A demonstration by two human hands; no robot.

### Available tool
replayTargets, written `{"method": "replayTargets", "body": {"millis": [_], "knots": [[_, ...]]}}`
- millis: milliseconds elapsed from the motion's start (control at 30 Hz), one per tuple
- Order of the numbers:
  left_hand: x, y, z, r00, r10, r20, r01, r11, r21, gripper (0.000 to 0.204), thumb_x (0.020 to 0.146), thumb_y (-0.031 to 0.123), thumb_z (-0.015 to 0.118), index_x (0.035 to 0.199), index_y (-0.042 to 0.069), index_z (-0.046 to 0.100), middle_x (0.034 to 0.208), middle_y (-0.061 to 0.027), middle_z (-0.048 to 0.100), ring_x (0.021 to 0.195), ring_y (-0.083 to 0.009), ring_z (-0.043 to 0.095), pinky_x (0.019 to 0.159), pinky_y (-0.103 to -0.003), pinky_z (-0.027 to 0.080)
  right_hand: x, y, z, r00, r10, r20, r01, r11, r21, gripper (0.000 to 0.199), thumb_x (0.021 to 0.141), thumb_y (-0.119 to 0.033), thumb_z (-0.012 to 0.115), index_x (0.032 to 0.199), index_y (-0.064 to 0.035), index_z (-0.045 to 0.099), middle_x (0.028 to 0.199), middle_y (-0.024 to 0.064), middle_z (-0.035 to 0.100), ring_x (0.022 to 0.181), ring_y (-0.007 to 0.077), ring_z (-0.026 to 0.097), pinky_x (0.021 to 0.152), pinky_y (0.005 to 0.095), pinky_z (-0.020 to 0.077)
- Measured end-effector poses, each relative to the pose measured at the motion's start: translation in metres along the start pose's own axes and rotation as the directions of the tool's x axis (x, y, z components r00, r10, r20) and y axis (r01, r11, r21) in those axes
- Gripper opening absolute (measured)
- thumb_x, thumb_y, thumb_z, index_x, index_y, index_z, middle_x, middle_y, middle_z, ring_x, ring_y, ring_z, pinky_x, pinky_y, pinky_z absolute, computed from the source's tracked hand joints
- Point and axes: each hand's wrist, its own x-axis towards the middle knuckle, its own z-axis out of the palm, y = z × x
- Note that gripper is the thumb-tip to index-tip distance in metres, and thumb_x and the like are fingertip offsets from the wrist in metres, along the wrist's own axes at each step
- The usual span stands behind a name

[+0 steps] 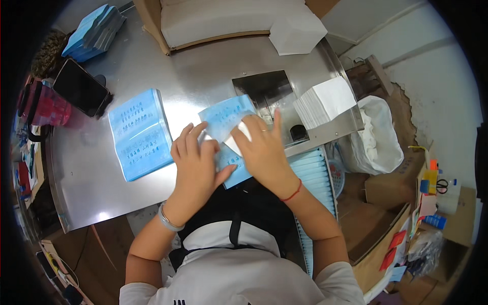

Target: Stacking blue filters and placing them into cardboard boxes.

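Both hands work over a blue printed packet (227, 113), a thin, flat plastic-looking wrapper at the table's near edge. My left hand (195, 157) is closed on its left side, thumb low on the blue film and fingers bent at the edge. A white folded sheet (234, 145) shows between the upper and lower parts of the blue packet. My right hand (262, 145) grips this sheet with thumb and bent fingers, one outer finger sticking up. The fingers partly cover the sheet. Left of my hands lies a neat stack of similar blue packets (140, 133).
A block of white folded sheets (328, 101) stands at the right edge, beside a dark recessed plate (267, 91). A phone (81, 87), a pink jug (48, 104) and more blue packets (94, 33) stand left. Behind is a box of white sheets (218, 23); a bagged bin (376, 134) stands right.
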Motion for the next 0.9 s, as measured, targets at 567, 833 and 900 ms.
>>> {"method": "replayTargets", "body": {"millis": [567,833,900], "knots": [[0.047,0.006,0.01,0.949,0.245,0.198,-0.281,0.942,0.183,0.055,0.074,0.055,0.072,0.102,0.009,0.059,0.142,-0.0251,0.042,0.114,-0.0367,0.049,0.089,-0.05,0.037,-0.001,0.08,-0.08,0.901,0.396,-0.177,-0.421,0.897,-0.135,0.027,0.083,-0.006,0.066,0.108,0.0022,0.067,0.099,0.0118,0.058,0.094,0.0301,0.054,0.084,0.0418,0.0456],[0.019,-0.001,-0.008,0.948,0.157,0.278,-0.149,0.988,-0.05,0.047,0.073,0.016,0.068,0.119,0.009,0.061,0.137,-0.021,0.047,0.089,-0.0283,0.058,0.073,-0.037,0.045,-0.017,0.054,-0.066,0.931,-0.051,-0.361,-0.011,0.986,-0.167,0.036,0.073,-0.001,0.063,0.11,-0.0009,0.066,0.107,0.0136,0.066,0.097,0.0314,0.061,0.09,0.0415,0.0458],[0.021,-0.016,-0.003,0.971,0.196,0.136,-0.203,0.978,0.039,0.056,0.069,0.018,0.073,0.122,0.007,0.059,0.133,-0.0236,0.049,0.087,-0.0296,0.061,0.076,-0.04,0.047,-0.026,-0.025,-0.048,0.976,-0.191,0.108,0.169,0.968,0.188,0.029,0.08,-0.01,0.063,0.108,-0.0026,0.065,0.102,0.0144,0.066,0.1,0.033,0.063,0.097,0.0463,0.0443]]}}
